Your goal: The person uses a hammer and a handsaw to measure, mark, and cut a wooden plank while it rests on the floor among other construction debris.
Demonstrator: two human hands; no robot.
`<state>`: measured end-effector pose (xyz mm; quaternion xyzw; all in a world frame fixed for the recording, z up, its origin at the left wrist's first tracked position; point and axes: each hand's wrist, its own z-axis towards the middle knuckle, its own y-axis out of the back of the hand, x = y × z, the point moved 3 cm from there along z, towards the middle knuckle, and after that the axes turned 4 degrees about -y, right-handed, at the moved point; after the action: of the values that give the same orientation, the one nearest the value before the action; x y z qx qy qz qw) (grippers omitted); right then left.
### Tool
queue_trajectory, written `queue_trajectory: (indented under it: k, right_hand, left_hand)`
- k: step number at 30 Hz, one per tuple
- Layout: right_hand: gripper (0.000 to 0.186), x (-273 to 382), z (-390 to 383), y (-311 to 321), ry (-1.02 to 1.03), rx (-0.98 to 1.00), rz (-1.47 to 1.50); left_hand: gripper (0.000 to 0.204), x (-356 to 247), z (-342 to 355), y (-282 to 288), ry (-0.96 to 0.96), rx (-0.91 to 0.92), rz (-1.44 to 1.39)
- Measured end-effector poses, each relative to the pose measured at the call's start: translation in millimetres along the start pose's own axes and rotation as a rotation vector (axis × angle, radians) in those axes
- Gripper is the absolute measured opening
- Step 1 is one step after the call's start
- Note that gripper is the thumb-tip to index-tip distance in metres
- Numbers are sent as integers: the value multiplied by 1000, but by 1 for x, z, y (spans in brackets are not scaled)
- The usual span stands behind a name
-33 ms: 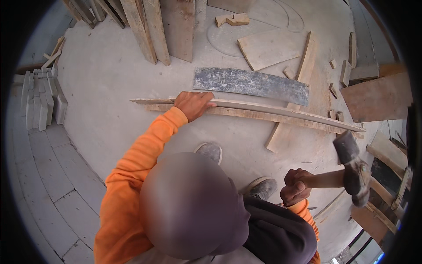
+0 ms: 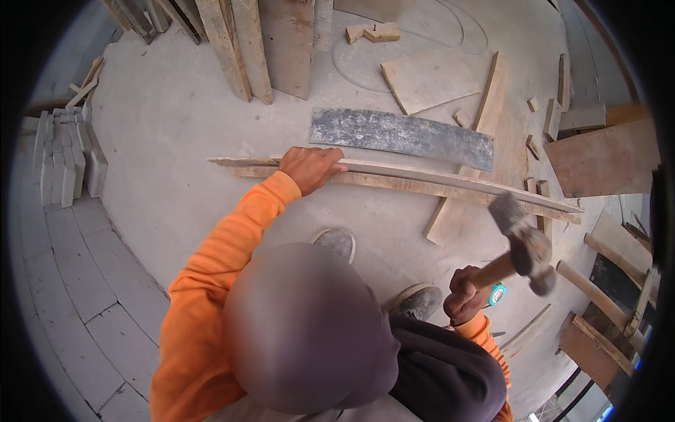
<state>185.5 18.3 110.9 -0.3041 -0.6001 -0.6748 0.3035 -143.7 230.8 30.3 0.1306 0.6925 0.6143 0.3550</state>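
Observation:
My left hand (image 2: 313, 170) is closed over a long narrow wooden board (image 2: 422, 172) standing on edge, its fingers across the top. Against the near side of that board lies a second, rougher timber strip (image 2: 408, 184). My right hand (image 2: 464, 295) grips the wooden handle of a hammer (image 2: 522, 243). The hammer's metal head, slightly blurred, is raised near the right end of the boards and apart from them. Just beside my right hand shows a small round teal object (image 2: 497, 295), partly hidden, whose kind I cannot make out.
Beyond the boards lies a grey-stained panel (image 2: 401, 136). A plank (image 2: 489, 91) runs under their right part. Upright planks (image 2: 288, 49) stand at the back, paving blocks (image 2: 67, 162) are stacked at left, and scrap wood (image 2: 605, 155) lies at right. My shoes (image 2: 336, 245) are close to the boards.
The hammer has swung left and slightly up, its head closer to the boards. The teal object now shows beside my right hand. My left hand stays on the board.

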Motion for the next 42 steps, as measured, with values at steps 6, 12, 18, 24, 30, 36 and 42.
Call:
queue_trajectory:
  k: [6,12,18,24,30,36,42]
  right_hand:
    - [17,5,10,-18,-83,244,-263]
    - [43,8,6,-8,127,-59,271]
    - [17,-25,5,-40,-131,478,-290]
    - [26,23,20,-19,63,65,-105]
    - [19,-28,-6,-25,-34,196,-283]
    - [19,-34,-19,-12,-175,162,-293]
    - [50,-40,-25,42,-27,-370,-204]
  left_hand:
    - [29,4,-7,-3,11,-20,17]
    - [30,2,-1,-5,20,2,-23]
    - [31,6,-2,1,19,28,-35]
    - [31,5,-2,5,54,99,-25]
    - [32,7,5,1,39,80,-9]
    - [29,1,5,5,10,38,-10]
    - [28,0,3,9,6,35,10]
